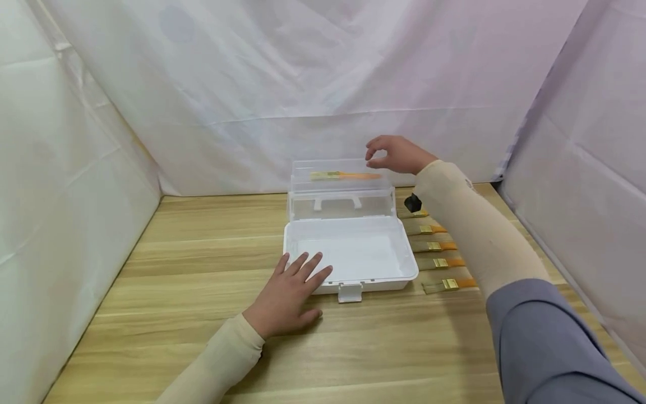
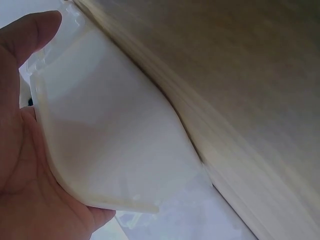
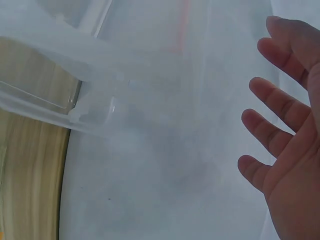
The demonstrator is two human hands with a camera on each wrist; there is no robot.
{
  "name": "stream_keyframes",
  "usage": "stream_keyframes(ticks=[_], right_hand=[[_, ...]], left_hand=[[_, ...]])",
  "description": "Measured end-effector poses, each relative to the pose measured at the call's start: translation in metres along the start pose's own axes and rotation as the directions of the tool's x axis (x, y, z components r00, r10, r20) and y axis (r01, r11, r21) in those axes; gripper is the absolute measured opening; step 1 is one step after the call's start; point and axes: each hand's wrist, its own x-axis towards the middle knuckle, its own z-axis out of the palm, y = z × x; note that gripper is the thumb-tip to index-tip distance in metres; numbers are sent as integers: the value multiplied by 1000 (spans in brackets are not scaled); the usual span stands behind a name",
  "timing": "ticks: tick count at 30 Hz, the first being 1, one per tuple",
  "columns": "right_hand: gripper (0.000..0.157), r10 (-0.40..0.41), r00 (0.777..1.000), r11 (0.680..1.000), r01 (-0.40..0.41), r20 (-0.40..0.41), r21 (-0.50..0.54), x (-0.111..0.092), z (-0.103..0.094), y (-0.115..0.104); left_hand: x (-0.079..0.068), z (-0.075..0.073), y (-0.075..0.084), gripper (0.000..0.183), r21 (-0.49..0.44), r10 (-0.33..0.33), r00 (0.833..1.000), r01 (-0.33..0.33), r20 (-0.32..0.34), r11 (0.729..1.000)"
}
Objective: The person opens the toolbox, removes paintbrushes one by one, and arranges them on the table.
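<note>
A white plastic box (image 1: 353,247) lies open, its translucent lid (image 1: 303,205) raised at the back. My left hand (image 1: 290,294) rests on the box's front left corner with fingers spread over the rim. In the left wrist view, the palm and thumb (image 2: 37,30) sit along the box wall. One paintbrush (image 1: 348,175) with an orange handle lies across the upper part of the lid. Just above the tip of its handle, my right hand (image 1: 401,154) hovers with loosely bent fingers. Nothing is between those fingers (image 3: 267,132) in the right wrist view.
Several more paintbrushes (image 1: 441,263) lie in a column on the wooden table (image 1: 202,269) right of the box, their handles partly hidden by my right arm. A latch (image 1: 350,292) sticks out at the box's front. White cloth (image 1: 282,67) walls stand behind and on both sides.
</note>
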Motion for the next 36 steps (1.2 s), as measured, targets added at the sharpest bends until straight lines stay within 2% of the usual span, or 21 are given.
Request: stream_keyframes(ticks=[6,12,18,22,27,31,36], right_hand=[[18,8,999,1000,-8,36,1,23,8,-6],[19,31,998,1000,-31,60,-1,38,20,-6],[18,-10,998,999,13,70,-31,53,33,-3],[17,-17,997,998,22,72,-63,56,36,1],[17,24,999,998,-21,41,-54,55,38,1],[18,72,997,997,-72,27,-20,55,41,-2],[14,84,996,996,-84,22,19,55,44,0]], left_hand=[[-1,0,1,80,-8,-4,1000,4,9,1000],[0,-2,2,80,-1,3,1000,-3,23,1000],[-1,-3,4,80,-1,-6,1000,6,29,1000],[-1,-3,5,80,-3,-3,1000,3,20,1000],[0,-3,4,80,-3,5,1000,-4,24,1000],[1,-2,4,81,-1,3,1000,-3,30,1000],[2,0,4,81,2,1,1000,-1,24,1000]])
